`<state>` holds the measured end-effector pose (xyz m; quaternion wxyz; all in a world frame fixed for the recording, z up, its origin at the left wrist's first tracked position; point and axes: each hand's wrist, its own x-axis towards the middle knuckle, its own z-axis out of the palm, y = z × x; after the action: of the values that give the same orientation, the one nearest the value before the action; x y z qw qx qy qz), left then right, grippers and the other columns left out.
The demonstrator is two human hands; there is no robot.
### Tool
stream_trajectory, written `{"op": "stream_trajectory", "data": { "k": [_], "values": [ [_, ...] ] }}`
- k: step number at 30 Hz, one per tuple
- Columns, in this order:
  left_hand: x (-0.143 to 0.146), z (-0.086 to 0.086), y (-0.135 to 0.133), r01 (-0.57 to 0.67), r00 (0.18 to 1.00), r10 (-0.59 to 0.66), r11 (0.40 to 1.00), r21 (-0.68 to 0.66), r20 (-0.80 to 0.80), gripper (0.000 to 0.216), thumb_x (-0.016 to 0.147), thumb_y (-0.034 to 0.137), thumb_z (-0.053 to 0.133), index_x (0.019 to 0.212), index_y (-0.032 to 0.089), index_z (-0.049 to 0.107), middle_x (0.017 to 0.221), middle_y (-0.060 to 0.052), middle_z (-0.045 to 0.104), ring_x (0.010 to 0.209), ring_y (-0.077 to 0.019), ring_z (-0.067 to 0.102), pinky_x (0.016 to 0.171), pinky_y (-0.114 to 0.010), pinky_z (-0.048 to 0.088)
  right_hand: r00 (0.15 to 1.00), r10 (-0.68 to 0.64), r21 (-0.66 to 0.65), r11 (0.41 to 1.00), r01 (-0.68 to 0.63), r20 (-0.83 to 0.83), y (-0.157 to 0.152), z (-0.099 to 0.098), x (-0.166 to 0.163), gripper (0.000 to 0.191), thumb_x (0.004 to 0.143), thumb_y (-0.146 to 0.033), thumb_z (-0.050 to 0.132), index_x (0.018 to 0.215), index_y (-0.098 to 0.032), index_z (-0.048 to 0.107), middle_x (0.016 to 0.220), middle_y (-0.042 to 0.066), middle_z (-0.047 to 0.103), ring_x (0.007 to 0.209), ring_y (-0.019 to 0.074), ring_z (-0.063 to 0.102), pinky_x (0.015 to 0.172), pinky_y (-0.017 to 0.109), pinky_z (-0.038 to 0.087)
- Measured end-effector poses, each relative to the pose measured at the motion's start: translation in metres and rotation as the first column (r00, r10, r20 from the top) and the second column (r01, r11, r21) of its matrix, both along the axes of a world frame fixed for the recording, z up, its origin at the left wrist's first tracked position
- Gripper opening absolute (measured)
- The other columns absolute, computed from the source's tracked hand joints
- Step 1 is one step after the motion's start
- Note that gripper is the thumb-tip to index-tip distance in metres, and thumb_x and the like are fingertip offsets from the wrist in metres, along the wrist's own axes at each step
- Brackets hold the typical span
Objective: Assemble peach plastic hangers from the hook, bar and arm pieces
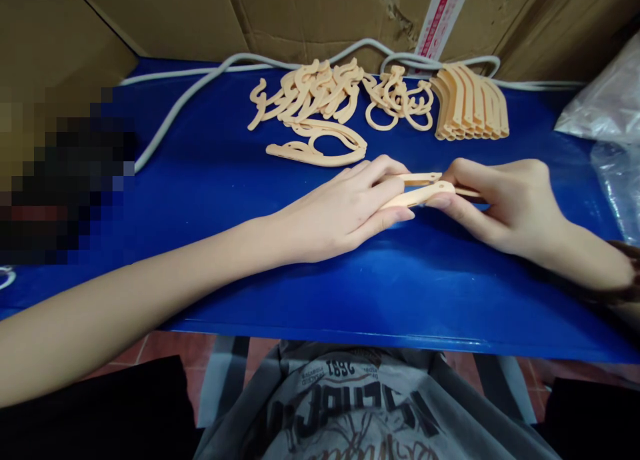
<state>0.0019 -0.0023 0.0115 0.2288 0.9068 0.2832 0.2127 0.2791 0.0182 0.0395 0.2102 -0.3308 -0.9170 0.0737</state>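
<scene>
Above the blue table my left hand [363, 200] is closed around a beige plastic hanger arm [417, 196] and a second slim beige strip [420, 178] just behind it. Both pieces point right, and a small hole shows near each one's end. My right hand [505, 200] pinches at the near piece's right end with thumb and bent forefinger. A thin beige piece [467, 193] passes under its fingers; how it joins the others is hidden. Beyond my left hand lies a folded beige hanger [320, 155] on the table.
Behind it sit a heap of curved hanger parts [320, 90], several ring-shaped hook pieces [397, 100] and a neat row of hanger arms [473, 103]. A white cable [185, 100] runs along the cardboard [320, 20]. Clear plastic bags [607, 107] lie at the right.
</scene>
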Motion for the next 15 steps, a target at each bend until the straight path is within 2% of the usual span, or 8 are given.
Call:
{"op": "stream_trajectory", "data": {
  "k": [4,10,15],
  "values": [
    [0.0007,-0.0039,0.0003,-0.04,0.999,0.04,0.999,0.027,0.003,0.055,0.125,0.042,0.037,0.164,0.013,0.064,0.159,-0.019,0.065,0.147,-0.0342,0.063,0.136,-0.054,0.046,0.992,-0.076,-0.092,0.992,0.085,0.105,-0.0005,0.0022,-0.0005,0.073,0.116,-0.087,0.033,0.088,-0.025,0.058,0.059,-0.003,0.052,0.048,0.0137,0.047,0.057,0.032,0.029],
    [0.0002,-0.0026,0.002,-0.034,0.999,0.034,0.999,-0.033,0.001,0.045,0.124,0.04,0.043,0.143,0.02,0.078,0.155,-0.015,0.07,0.14,-0.0317,0.065,0.13,-0.053,0.049,0.978,-0.089,-0.235,0.963,0.133,0.187,0.0003,0.0049,-0.003,0.081,0.108,-0.097,0.023,0.082,-0.027,0.052,0.063,0.0,0.052,0.052,0.0161,0.044,0.061,0.034,0.028],
    [-0.0003,-0.0013,0.0021,-0.047,0.996,0.045,0.998,-0.033,-0.072,0.044,0.124,0.041,0.045,0.143,0.022,0.08,0.157,-0.013,0.071,0.142,-0.0328,0.064,0.131,-0.055,0.047,0.958,-0.081,-0.348,0.921,0.178,0.275,-0.001,0.0082,-0.0082,0.093,0.099,-0.108,0.018,0.084,-0.026,0.059,0.065,0.002,0.056,0.055,0.0186,0.046,0.062,0.035,0.028]
  ]
}}
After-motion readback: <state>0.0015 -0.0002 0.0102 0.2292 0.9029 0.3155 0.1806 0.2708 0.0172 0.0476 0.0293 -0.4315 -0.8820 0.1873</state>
